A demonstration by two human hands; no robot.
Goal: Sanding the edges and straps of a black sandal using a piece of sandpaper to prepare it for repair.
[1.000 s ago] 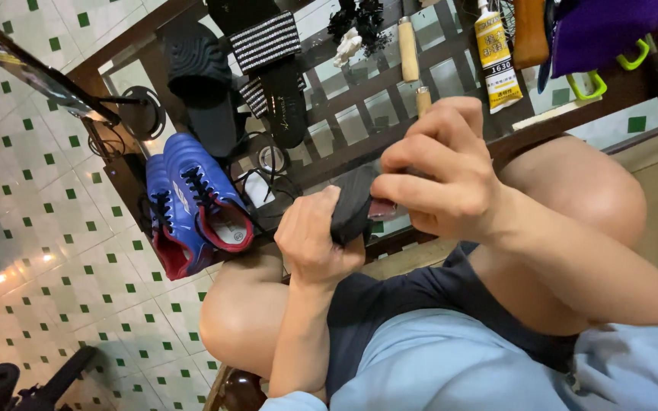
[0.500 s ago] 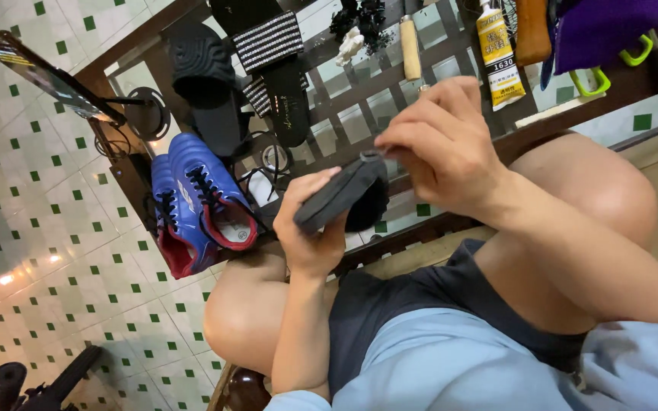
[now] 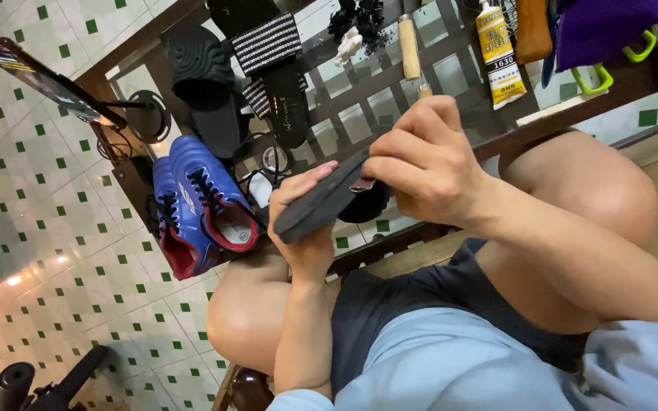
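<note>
Black rubber sandal sole (image 3: 321, 204), tilted edge-on above the lap, sits clasped in the left hand (image 3: 306, 228) while the right hand (image 3: 420, 164) pinches its far end; a second ago it lay flatter. Blue football boots (image 3: 199, 205) rest left on the glass table (image 3: 451, 68).

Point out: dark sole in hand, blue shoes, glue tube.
dark sole (image 3: 321, 207): head view, flat underside near its middle.
blue shoes (image 3: 192, 202): head view, laced upper of one shoe.
glue tube (image 3: 499, 53): head view, yellow body of the tube.
</note>
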